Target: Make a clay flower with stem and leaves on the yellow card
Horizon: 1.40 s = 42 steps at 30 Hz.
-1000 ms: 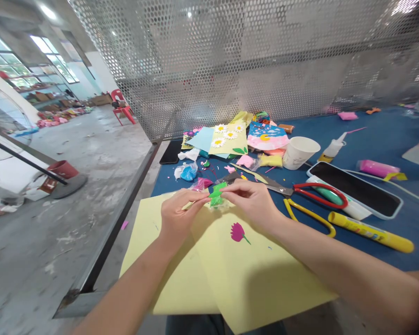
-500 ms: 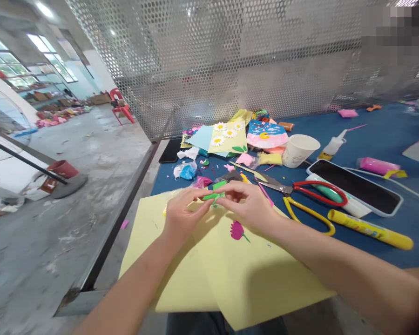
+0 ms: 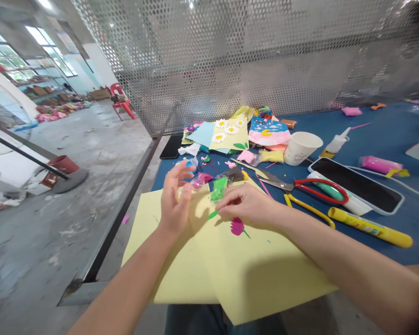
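Note:
Between the fingertips of my right hand (image 3: 242,202) is a small green clay strip (image 3: 212,215), pointed at its tip, held just over the pale yellow paper (image 3: 181,279). My left hand (image 3: 176,195) is raised on the left side of the paper, fingers apart and nothing in them. A bag of bright green clay (image 3: 218,188) lies at the paper's far edge, beyond my right fingertips. Close under my right hand, a magenta flower (image 3: 237,226) with a thin green stem is on the paper.
Right of the paper lie red-handled scissors (image 3: 321,188), a yellow glue tube (image 3: 370,228) and a phone (image 3: 356,186). A paper cup (image 3: 303,149) and daisy card (image 3: 228,135) stand farther back, before a perforated metal panel (image 3: 209,65).
My left hand has let go, opened and drawn away left. My right hand has come slightly nearer with the green strip. The green clay bag now lies apart from my fingers.

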Motion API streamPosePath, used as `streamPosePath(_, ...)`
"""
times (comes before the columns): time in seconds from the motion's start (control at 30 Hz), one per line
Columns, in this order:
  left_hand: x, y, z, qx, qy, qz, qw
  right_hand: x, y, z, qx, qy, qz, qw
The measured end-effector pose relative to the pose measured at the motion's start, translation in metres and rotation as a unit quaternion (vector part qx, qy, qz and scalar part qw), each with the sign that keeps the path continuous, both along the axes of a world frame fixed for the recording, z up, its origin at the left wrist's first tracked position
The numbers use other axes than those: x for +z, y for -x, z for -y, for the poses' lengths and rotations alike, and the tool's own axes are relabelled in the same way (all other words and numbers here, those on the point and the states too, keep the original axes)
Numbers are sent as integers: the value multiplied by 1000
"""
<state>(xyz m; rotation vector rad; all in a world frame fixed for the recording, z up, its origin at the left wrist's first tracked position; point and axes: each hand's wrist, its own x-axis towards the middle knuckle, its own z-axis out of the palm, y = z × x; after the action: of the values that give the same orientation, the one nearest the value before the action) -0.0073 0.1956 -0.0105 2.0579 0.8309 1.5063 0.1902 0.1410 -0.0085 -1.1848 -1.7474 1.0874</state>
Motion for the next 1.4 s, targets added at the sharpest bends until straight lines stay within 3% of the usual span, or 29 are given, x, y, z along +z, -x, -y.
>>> streamPosePath(0.07, -2, 1, -2, 24, 1, 5, 1000, -1, -3, 0, 61, -22, 99, 993)
streamPosePath(0.17, -1, -1, -1, 38, -7, -27, 999, -5, -6, -2, 80, -81, 204, 972)
streamPosePath(0.4, 0, -4, -2, 40, -61, -211, 975, -2, -9, -3, 78, -131, 281, 948)
streamPosePath(0.47, -3, -5, -4, 14, -82, -282, 956, 4, -10, -3, 57, -129, 272, 952)
streamPosePath(0.53, -5, -6, -4, 2, -75, -341, 937, 9, -12, -3, -6, -114, 263, 958)
streamPosePath(0.63, -4, -9, 0, 31, -26, -390, 920, 12, -16, -6, -103, -113, 291, 944)
streamPosePath(0.83, -5, -13, 3, 53, -11, -404, 913, 2, -20, -13, -59, -178, 357, 915)
streamPosePath(1.0, -14, -20, 0, 90, -61, -362, 926, -1, -21, -14, -102, -214, 379, 894)
streamPosePath(1.2, -15, -24, 0, 89, -65, -341, 934, -3, -23, -18, -89, -228, 367, 897)
streamPosePath(1.4, -13, -21, 0, 82, -50, -353, 931, -10, -21, -21, -76, -273, 383, 879)
